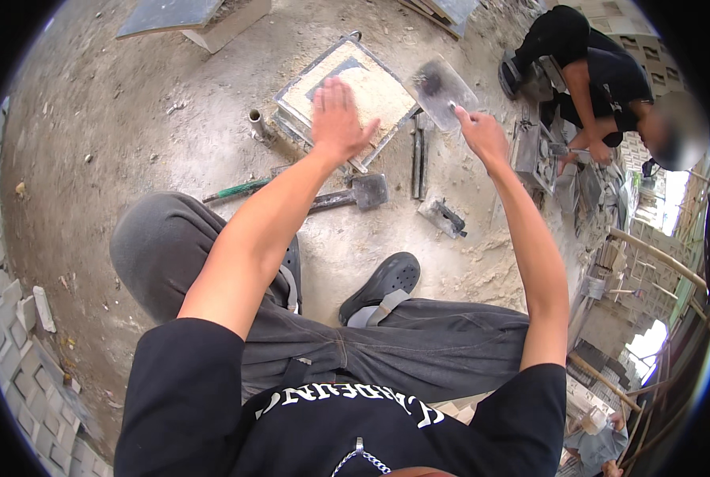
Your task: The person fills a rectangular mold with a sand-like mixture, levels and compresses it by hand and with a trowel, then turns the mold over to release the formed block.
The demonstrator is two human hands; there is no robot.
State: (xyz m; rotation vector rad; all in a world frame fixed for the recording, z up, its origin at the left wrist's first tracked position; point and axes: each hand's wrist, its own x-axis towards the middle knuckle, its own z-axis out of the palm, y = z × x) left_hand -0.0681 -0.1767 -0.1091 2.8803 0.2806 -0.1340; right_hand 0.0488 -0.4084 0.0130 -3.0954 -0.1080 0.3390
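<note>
My left hand [340, 121] lies flat with its fingers stretched out on pale, sandy powder [383, 91]. The powder fills a square metal-edged frame [311, 73] on the ground ahead of me, and a dark grey patch shows through it near the fingertips. To the right, my right hand [484, 138] grips a flat, rectangular grey plate [444, 97] by its near edge, thumb on top. The plate is tilted beside the frame's right corner. Whether it has a handle underneath is hidden.
Nearer me lie a square-headed hammer [370, 192], a green-handled tool [238, 191], two dark bars [419, 163] and a small metal block [443, 217]. A short pipe [257, 124] stands left of the frame. Slabs [172, 16] lie far left. Another person [593, 87] crouches at right.
</note>
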